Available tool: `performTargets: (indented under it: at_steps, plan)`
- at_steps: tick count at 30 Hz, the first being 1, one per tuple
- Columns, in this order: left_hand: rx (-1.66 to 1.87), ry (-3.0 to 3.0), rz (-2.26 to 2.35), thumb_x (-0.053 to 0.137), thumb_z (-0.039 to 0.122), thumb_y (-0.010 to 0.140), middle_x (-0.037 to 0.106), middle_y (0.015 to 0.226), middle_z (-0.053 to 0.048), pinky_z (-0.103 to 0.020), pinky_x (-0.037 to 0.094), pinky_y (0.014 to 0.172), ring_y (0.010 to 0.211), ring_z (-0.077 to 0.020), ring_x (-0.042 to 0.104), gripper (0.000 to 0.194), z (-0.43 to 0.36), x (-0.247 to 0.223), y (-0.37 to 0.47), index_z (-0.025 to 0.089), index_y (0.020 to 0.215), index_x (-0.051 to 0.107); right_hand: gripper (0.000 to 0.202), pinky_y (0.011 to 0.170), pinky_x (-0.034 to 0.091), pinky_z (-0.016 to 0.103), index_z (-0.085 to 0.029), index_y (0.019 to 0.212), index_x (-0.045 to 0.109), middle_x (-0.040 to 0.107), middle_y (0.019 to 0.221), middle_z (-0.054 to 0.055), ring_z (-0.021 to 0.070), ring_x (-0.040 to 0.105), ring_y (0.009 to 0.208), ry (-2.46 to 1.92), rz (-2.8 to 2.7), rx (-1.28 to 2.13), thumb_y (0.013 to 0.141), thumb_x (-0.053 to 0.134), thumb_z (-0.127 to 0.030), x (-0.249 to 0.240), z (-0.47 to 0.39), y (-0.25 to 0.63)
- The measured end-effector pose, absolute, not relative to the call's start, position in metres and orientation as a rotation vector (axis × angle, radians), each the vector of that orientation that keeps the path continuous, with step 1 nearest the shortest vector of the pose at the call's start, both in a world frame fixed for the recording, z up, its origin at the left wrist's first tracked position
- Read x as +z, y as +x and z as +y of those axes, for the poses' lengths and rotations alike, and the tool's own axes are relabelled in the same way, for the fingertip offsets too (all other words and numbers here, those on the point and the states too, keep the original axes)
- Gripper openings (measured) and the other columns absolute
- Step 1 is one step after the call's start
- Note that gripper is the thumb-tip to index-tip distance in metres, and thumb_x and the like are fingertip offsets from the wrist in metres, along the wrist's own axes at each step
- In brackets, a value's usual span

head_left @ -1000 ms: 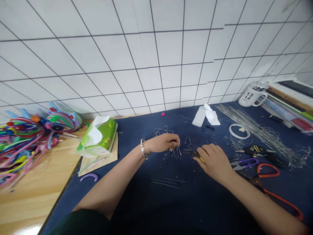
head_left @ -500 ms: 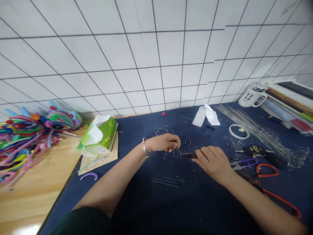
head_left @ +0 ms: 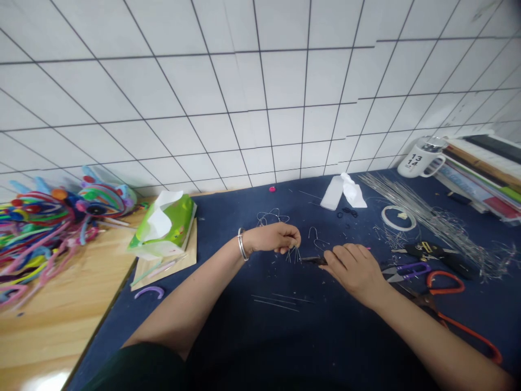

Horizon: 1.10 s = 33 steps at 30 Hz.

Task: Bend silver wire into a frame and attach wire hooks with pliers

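Note:
Closed in a pinch, my left hand (head_left: 277, 237) holds a small bundle of thin wires (head_left: 293, 254), whose ends fan out below the fingers. My right hand (head_left: 356, 271) is wrapped round a pair of dark pliers (head_left: 313, 260), most of the handles hidden in the palm. The jaws point left and their tip is close to the wire ends; whether they touch I cannot tell. Behind my left hand lies a bent wire loop (head_left: 272, 217). A hooked wire (head_left: 312, 233) rests beyond the pliers, and several straight wires (head_left: 274, 303) lie nearer to me.
To the right are orange-handled scissors (head_left: 445, 290), purple snips (head_left: 413, 270), a wire coil (head_left: 399, 218), a long wire bundle (head_left: 419, 212) and a white mug (head_left: 421, 160). A green tissue pack (head_left: 179, 222) and colourful pipe-cleaner pieces (head_left: 40, 233) are on the left.
The pliers and my right hand have shifted very slightly. My left hand keeps its pinch on the wires in the same place.

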<state>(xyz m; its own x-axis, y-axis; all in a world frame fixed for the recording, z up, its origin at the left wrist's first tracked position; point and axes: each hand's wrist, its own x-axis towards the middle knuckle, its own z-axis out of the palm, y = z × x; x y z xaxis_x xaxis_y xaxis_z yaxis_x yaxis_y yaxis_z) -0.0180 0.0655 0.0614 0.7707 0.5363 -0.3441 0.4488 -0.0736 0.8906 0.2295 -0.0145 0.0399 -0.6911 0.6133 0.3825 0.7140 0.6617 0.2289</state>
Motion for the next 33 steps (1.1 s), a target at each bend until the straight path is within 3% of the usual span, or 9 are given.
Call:
performTargets:
  at_steps: [33]
  plan:
    - [0.014, 1.719, 0.726, 0.042, 0.022, 0.081, 0.047, 0.058, 0.001, -0.021, 0.036, 0.049, 0.050, -0.0078, 0.043, 0.015, 0.0664, 0.0577, -0.0182, 0.016, 0.087, 0.053, 0.017, 0.067, 0.028, 0.031, -0.019, 0.097, 0.054, 0.052, 0.079, 0.004, 0.0165, 0.041, 0.075, -1.049, -2.657, -0.574, 0.084, 0.045, -0.026, 0.0367, -0.0152, 0.2284]
